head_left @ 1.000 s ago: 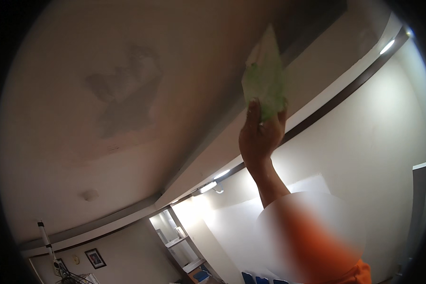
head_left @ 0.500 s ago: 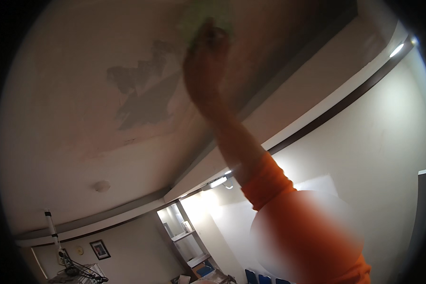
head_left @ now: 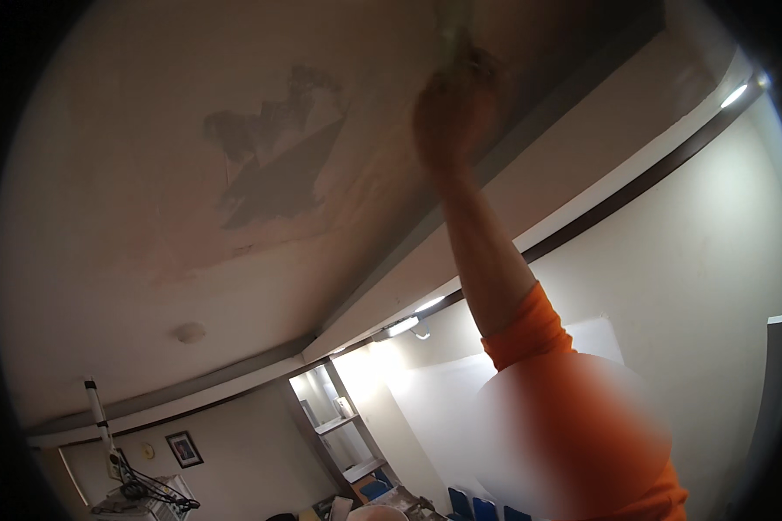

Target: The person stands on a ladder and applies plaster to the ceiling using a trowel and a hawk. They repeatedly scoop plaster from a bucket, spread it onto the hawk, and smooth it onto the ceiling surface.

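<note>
My right hand is raised high to the ceiling, with an orange sleeve on its arm. Its fingers are closed round a pale green flat tool, dim and smeared, so its exact kind does not show. Tool and hand are up against or close to the ceiling, beside the dark recessed edge; contact cannot be made out. Left of the hand, a grey patch with ragged edges marks the ceiling, and pinkish smears surround it. My left hand is out of the picture.
A ceiling beam runs diagonally right of my arm. Lit lamps line the wall below. Lower down are a shelf unit, blue chairs, a white pole with black cables, and a framed picture.
My right hand has moved to the right along the ceiling with the green tool, away from the grey patch. The tool now appears narrower, and more of the patch shows.
</note>
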`<state>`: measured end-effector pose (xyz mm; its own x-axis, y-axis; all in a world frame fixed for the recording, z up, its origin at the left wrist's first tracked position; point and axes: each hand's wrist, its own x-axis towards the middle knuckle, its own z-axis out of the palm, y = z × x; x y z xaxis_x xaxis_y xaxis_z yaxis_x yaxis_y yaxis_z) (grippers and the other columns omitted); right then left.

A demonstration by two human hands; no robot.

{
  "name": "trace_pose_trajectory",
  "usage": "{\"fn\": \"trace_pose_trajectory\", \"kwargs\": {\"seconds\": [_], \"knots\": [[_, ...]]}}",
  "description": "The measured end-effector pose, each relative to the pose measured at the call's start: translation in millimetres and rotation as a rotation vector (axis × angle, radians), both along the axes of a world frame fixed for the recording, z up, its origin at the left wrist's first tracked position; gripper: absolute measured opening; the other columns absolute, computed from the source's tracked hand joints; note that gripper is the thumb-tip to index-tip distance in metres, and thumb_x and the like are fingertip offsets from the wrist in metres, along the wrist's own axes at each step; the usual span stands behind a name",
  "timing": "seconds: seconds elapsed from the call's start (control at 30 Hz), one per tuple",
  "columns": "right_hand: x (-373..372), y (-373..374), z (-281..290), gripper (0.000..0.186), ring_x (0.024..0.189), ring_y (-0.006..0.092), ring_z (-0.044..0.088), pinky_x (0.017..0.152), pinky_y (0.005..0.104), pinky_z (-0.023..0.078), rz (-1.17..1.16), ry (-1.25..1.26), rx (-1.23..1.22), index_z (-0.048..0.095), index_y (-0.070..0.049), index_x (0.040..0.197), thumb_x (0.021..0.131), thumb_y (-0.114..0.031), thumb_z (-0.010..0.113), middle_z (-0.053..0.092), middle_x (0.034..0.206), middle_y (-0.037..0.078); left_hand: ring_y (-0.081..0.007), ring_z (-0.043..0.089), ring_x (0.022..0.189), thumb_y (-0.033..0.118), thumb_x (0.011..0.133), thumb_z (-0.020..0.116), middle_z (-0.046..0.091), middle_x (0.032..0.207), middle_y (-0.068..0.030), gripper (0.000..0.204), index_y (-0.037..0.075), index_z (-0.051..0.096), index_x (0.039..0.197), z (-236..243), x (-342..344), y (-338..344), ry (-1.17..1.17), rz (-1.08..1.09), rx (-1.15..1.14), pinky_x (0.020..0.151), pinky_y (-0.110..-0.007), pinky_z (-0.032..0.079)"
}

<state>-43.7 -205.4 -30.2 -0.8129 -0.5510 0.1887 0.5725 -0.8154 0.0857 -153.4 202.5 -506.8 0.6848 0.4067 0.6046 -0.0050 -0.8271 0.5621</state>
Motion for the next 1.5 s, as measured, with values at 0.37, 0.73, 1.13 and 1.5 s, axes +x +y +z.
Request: {"fn": "trace_pose_trajectory", "kwargs": {"seconds": [0.37,0.73,1.13,1.5], "knots": [[25.9,91.0,-25.5,0.051,0.101,0.0301,0.055,0.085,0.0393,0.049,0.074,0.009,-0.284,0.054,-0.004,0.131,0.080,0.000,0.057,0.054,0.114,0.019,-0.0296,0.058,0.085,0.031,0.090,0.064,0.063,0.101,-0.0169,0.044,0.004,0.055,0.122,-3.9,-5.5,-2.4,0.019,0.040,-0.025,0.076,-0.039,0.048],[-56.7,144.8,32.0,0.051,0.098,0.0399,0.053,0.089,0.0467,0.046,0.054,-0.112,-0.231,0.046,0.014,0.126,0.078,0.000,0.056,0.051,0.111,0.027,-0.0246,0.056,0.078,0.031,0.088,0.067,0.063,0.096,-0.0141,0.044,0.004,0.055,0.122,-3.0,8.4,-5.3,0.004,0.044,-0.009,0.073,-0.037,0.048],[25.9,1.3,1.5,0.033,0.099,0.0337,0.057,0.089,0.0446,0.045,0.253,0.144,0.145,0.058,0.003,0.116,0.088,-0.013,0.054,0.059,0.110,0.022,-0.0410,0.060,0.093,0.033,0.092,0.059,0.063,0.107,-0.0233,0.045,0.003,0.051,0.126,-19.8,18.5,25.6,0.020,-0.011,0.040,0.079,-0.045,0.049],[-114.2,185.8,11.2,0.048,0.097,0.0355,0.055,0.085,0.0396,0.052,0.123,-0.154,-0.372,0.049,0.013,0.124,0.080,-0.002,0.059,0.053,0.107,0.024,-0.0310,0.059,0.082,0.034,0.090,0.063,0.064,0.100,-0.0176,0.044,0.005,0.055,0.121,-20.6,25.0,16.2,-0.064,0.077,0.008,0.076,-0.039,0.049]]}}
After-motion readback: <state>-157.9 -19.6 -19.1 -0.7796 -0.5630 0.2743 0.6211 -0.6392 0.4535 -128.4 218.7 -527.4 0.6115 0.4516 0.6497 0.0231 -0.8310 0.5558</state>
